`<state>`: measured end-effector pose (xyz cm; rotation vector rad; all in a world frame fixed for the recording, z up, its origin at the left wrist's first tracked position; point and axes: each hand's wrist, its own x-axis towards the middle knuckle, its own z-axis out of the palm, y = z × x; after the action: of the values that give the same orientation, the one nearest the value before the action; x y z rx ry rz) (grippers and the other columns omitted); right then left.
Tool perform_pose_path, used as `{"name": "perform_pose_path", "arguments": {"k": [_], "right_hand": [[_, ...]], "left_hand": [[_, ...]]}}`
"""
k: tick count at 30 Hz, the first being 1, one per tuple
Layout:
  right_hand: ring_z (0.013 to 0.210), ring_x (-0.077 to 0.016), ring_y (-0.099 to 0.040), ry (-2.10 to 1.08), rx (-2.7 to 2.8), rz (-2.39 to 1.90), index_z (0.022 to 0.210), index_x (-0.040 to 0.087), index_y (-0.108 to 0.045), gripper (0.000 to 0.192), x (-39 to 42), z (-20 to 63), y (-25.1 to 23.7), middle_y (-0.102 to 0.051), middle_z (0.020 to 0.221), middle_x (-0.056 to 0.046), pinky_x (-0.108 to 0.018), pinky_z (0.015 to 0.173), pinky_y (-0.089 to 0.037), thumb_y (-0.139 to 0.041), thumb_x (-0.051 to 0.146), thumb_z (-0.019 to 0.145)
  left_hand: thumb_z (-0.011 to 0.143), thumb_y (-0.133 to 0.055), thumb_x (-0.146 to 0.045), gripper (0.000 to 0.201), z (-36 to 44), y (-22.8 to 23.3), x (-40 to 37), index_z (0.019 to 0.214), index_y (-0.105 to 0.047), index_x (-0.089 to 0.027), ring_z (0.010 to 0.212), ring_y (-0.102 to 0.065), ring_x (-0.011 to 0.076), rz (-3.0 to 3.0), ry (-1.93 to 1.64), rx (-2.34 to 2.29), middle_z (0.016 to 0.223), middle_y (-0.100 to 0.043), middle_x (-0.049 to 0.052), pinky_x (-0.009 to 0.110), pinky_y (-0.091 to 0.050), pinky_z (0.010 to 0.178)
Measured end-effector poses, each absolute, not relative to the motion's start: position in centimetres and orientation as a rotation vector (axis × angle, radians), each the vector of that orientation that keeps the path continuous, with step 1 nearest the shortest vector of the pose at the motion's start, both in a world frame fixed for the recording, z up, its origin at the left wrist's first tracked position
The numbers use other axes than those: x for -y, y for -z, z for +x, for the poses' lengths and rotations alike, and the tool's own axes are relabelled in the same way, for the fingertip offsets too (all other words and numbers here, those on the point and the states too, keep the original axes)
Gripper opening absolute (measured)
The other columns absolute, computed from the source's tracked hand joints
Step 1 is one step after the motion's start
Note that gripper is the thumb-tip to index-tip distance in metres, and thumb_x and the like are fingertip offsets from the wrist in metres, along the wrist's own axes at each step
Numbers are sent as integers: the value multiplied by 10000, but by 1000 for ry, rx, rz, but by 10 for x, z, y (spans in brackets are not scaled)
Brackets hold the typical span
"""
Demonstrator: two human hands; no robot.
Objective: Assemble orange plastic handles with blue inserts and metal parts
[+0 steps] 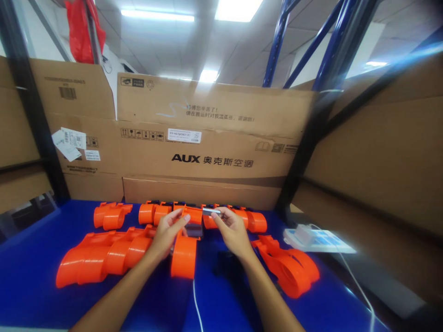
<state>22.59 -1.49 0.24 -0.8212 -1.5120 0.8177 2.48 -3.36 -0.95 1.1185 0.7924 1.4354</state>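
My left hand (168,233) grips the top of an orange plastic housing (184,251) that stands on the blue table (31,272). My right hand (231,229) pinches a small grey metal piece (211,211) just above that housing, fingertips close to those of the left hand. A dark block (193,229) sits at the housing's top between the hands. More orange housings lie around: a row (155,213) behind the hands, several (100,256) at the left, one (289,266) at the right.
Cardboard boxes (207,143) wall off the back and right of the table. Dark shelf posts (31,106) and blue rack beams (277,41) stand behind. A white power strip (316,239) with a cable (356,281) lies at the right. A thin white cable (196,306) runs toward me.
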Motion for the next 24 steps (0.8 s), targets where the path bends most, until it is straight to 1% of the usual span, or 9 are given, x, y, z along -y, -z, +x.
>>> {"name": "perform_pose_path", "arguments": {"k": [3,5,7,11,14,17,20,22,24], "right_hand": [[737,-184,-584,-813,1501,-836,887,191,-676,303,14,225,-1,-659,795,-23,-289,688,-451,-710,481,803],[722,-181,-574,-792,1473,-846,889,191,-671,305,14,222,1,-650,785,-23,-285,671,-444,-709,481,804],[710,-179,-566,-779,1444,-847,874,191,-661,305,14,220,3,-645,778,-25,-282,657,-439,-700,487,810],[679,-168,-540,-794,1465,-842,832,191,-643,293,16,221,5,-620,749,-19,-275,630,-424,-689,481,825],[658,-162,-517,-798,1542,-844,829,195,-644,270,18,223,6,-592,723,-8,-272,614,-412,-673,463,845],[659,-167,-522,-815,1569,-838,840,201,-649,255,21,219,6,-593,723,-7,-273,606,-418,-665,455,852],[712,-181,-565,-823,1524,-807,862,207,-661,241,23,213,4,-635,768,-19,-287,650,-457,-681,446,837],[752,-187,-589,-784,1461,-801,917,211,-676,249,23,213,2,-672,850,-39,-292,668,-478,-707,435,813],[729,-176,-592,-717,1384,-823,969,211,-689,278,22,216,0,-692,934,-59,-281,624,-480,-715,432,802]], "left_hand": [[698,-793,-423,389,24,8,34,963,-708,-152,440,-519,112,1136,-1409,-736,512,-591,-32,228,-405,496],[701,-798,-393,343,25,8,35,941,-724,-160,515,-580,135,1144,-1420,-707,588,-650,-7,252,-458,572],[702,-800,-379,337,25,9,35,954,-731,-164,638,-642,172,1133,-1445,-701,708,-710,26,277,-493,654],[723,-785,-386,324,25,8,36,952,-742,-160,785,-675,224,1167,-1420,-695,753,-727,50,316,-515,756],[727,-787,-371,318,25,6,38,964,-749,-161,820,-669,226,1249,-1400,-689,828,-735,61,332,-513,813],[754,-768,-371,344,25,4,40,1033,-739,-170,745,-654,196,1287,-1394,-691,795,-721,46,317,-519,772],[755,-765,-390,386,26,6,39,1064,-730,-161,673,-636,173,1278,-1414,-722,773,-709,45,296,-517,696],[709,-801,-388,430,26,11,35,1063,-729,-155,705,-645,181,1250,-1474,-775,827,-711,56,294,-516,691],[669,-829,-382,480,25,17,30,1077,-723,-154,772,-658,198,1206,-1551,-830,887,-710,64,303,-518,725]]}}
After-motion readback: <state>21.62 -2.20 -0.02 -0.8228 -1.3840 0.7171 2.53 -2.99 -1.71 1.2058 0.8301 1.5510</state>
